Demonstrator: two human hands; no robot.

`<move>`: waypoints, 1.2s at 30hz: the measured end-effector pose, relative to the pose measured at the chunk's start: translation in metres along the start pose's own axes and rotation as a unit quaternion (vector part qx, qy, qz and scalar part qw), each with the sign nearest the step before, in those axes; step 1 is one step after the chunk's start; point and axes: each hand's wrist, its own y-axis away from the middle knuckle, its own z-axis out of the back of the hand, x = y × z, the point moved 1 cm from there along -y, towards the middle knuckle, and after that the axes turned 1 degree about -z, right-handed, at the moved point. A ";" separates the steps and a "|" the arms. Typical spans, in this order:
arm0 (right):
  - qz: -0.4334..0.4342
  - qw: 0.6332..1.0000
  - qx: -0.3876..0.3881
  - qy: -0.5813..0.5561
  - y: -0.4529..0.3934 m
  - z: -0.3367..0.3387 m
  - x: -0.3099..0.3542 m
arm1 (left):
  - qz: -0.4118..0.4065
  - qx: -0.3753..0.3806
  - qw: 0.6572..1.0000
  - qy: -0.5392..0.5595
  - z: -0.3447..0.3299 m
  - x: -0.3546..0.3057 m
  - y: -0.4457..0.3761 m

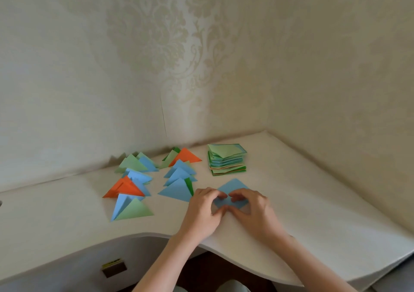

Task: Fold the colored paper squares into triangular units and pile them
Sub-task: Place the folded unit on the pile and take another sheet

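**Both hands pressing a blue sheet on the desk**

The blue paper square (233, 187) lies flat on the white desk (313, 202), turned like a diamond with its far corner pointing at the wall. Its near part is bunched under your fingers, so you cannot tell how far the fold has gone. Your left hand (202, 211) presses down on the sheet's left side with curled fingers, thumb tucked toward the middle. Your right hand (253, 211) does the same on the right side, fingertips bent onto the paper. The two hands nearly meet over the sheet's centre; both are closed down on the paper against the desk, not lifting it.

Just beyond the sheet, toward the wall, stands the stack of unfolded squares (227, 160), mostly green and blue with thin orange edges showing low down.

To your left, the folded triangles (177, 179) spread across the desk in loose overlapping groups: blue, pale green, dark green and two orange ones. The nearest blue triangle lies just beside your left hand.

Patterned wallpaper (179, 56) covers both walls meeting behind the desk corner.
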 end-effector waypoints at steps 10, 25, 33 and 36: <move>-0.040 0.999 0.008 -0.027 -0.002 -0.004 0.000 | 0.022 -0.027 0.999 0.023 -0.003 0.001 0.001; 0.006 0.998 0.026 0.057 0.001 -0.001 0.007 | 0.018 -0.007 0.999 0.051 0.007 0.006 0.007; 0.028 0.995 0.097 0.001 -0.002 0.029 0.000 | -0.005 -0.036 0.998 0.043 0.008 0.003 0.008; 0.043 0.997 0.070 -0.002 0.003 0.027 0.000 | -0.004 -0.035 0.998 0.049 0.008 0.004 0.008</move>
